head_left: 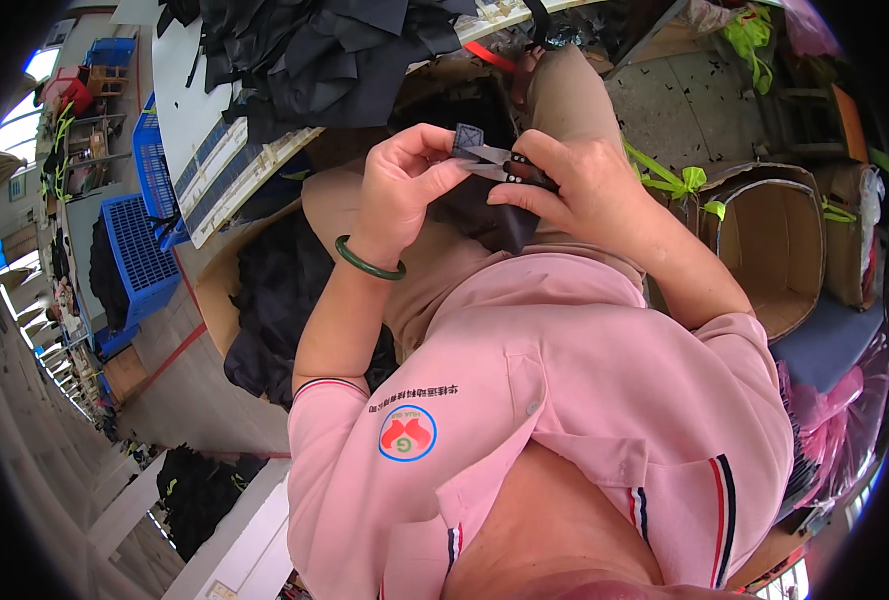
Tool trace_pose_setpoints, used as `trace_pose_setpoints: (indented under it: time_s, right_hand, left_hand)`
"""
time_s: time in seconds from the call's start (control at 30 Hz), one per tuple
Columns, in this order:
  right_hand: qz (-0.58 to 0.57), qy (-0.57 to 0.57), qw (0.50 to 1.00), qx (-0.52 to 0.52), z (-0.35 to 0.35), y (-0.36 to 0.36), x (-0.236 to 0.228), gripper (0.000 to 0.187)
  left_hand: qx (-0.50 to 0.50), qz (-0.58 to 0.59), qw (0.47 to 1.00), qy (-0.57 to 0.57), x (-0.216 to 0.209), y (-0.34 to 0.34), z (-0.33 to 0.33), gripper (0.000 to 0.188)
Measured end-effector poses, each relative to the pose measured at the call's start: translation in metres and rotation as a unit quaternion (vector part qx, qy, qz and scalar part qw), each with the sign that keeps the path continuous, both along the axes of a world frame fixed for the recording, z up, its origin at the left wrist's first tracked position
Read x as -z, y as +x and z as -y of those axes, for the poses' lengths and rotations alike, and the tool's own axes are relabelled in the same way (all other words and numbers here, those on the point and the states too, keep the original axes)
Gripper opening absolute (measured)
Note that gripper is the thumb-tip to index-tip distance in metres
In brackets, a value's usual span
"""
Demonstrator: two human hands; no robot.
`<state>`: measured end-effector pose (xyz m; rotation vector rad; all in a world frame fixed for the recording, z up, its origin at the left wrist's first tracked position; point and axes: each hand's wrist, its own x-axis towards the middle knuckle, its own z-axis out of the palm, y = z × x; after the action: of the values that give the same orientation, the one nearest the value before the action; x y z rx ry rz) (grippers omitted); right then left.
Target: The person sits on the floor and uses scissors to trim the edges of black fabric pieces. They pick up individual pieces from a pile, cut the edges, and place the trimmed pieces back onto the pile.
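Note:
Between the thumb and fingers of my left hand (403, 180) is a small dark fabric strap end (468, 138) with a crossed square of stitching. A green bangle (369, 260) circles that wrist. My right hand (590, 180) is closed around thread snips (527, 173) with black handles. Their metal blades point left, close against the left fingertips and just below the stitched end; whether they touch a thread is too small to tell. More dark fabric (510, 228) hangs beneath the hands, over my lap.
A heap of black fabric pieces (315, 60) covers the table (190, 95) ahead. Dark cloth fills a carton (220, 310) at my left, near blue plastic crates (145, 255). An open cardboard box (765, 240) stands at my right. Scraps litter the floor (670, 105).

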<state>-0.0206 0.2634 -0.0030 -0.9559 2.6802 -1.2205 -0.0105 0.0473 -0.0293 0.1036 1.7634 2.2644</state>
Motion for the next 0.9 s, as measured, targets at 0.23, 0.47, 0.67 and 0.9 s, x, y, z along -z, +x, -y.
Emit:
trace_pose_setpoints:
  time_s: [0.23, 0.47, 0.67, 0.9]
  right_hand:
    - [0.038, -0.015, 0.999, -0.006, -0.0018, -0.0021, -0.0069, 0.039]
    - [0.155, -0.044, 0.987, -0.006, -0.0067, -0.0030, -0.0069, 0.039]
    - [0.091, -0.028, 0.995, -0.009, -0.0038, -0.0025, -0.0079, 0.039]
    - [0.001, 0.009, 1.000, -0.007, -0.0026, -0.0006, -0.0057, 0.038]
  left_hand:
    - [-0.001, -0.022, 1.000, 0.009, -0.0039, 0.0040, -0.0055, 0.017]
    - [0.004, -0.025, 0.999, 0.022, -0.0031, 0.0045, -0.0073, 0.017]
    - [0.003, -0.028, 0.999, 0.020, -0.0027, 0.0057, -0.0083, 0.017]
    - [-0.006, -0.035, 0.999, 0.008, -0.0036, 0.0076, -0.0101, 0.018]
